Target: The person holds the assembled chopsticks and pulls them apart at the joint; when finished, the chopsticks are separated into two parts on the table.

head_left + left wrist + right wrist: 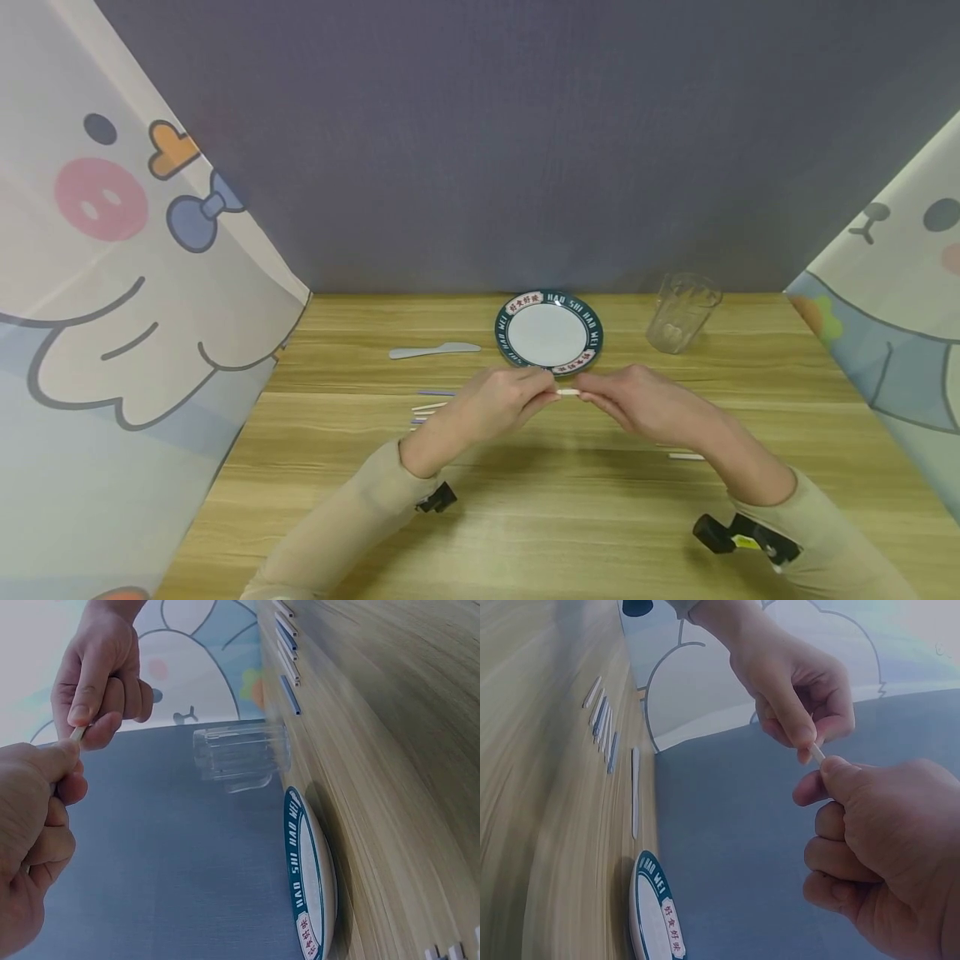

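Observation:
My left hand [498, 402] and right hand [648, 402] meet in front of the plate, raised over the table. Between them is a short white stick [567, 392], pinched at one end by each thumb and forefinger. Only its middle shows; the fingertips hide both ends. In the right wrist view the stick [817, 753] slants from one thumb to the other, and the other fingers of the right hand [892, 847] are curled in. A round plate [547, 333] with a dark green lettered rim lies just behind the hands.
A clear mug [682, 312] stands at the back right. Left of the plate lies a light-coloured knife [435, 350]. Several white and blue sticks [602, 724] lie on the left of the table, and more sticks [287, 645] on the right. A grey panel [555, 150] closes off the back.

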Demonstrator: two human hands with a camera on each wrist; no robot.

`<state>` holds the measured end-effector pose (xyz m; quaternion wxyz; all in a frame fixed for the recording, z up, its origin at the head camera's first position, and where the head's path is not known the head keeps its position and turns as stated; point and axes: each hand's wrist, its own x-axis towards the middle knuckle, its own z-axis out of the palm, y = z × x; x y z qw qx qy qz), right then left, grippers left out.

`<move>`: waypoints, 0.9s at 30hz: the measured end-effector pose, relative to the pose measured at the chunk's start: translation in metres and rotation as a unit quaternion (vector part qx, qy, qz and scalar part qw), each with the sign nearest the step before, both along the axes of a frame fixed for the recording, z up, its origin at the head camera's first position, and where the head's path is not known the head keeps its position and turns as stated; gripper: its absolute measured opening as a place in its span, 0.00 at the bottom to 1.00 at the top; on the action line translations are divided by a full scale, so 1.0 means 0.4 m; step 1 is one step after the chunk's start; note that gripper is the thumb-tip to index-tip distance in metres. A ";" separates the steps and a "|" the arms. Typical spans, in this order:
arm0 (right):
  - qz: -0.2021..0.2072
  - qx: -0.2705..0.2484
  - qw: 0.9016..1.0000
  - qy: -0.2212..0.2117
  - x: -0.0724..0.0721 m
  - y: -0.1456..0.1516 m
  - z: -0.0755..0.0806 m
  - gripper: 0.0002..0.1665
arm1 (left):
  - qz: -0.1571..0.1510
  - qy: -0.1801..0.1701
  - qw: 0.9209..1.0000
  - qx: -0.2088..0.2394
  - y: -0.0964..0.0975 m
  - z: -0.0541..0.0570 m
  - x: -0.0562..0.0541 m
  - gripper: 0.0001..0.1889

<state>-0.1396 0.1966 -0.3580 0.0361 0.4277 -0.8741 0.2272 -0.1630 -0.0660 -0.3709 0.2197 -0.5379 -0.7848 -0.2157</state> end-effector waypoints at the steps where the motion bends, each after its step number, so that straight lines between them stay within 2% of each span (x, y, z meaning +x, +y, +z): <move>1: 0.001 -0.001 1.000 0.000 -0.001 0.001 0.000 0.12 | 0.000 0.001 1.000 -0.001 0.000 0.000 0.000 0.07; 11: -0.007 0.008 1.000 -0.010 0.003 -0.002 0.005 0.09 | -0.003 -0.008 1.000 0.005 -0.001 0.001 0.002 0.07; 20: 0.016 -0.005 1.000 0.003 -0.002 -0.004 0.003 0.15 | -0.001 -0.006 1.000 -0.002 -0.005 0.001 0.002 0.07; 27: 0.013 -0.003 1.000 -0.002 -0.001 -0.007 0.002 0.15 | -0.001 -0.007 1.000 0.001 -0.006 -0.001 0.003 0.07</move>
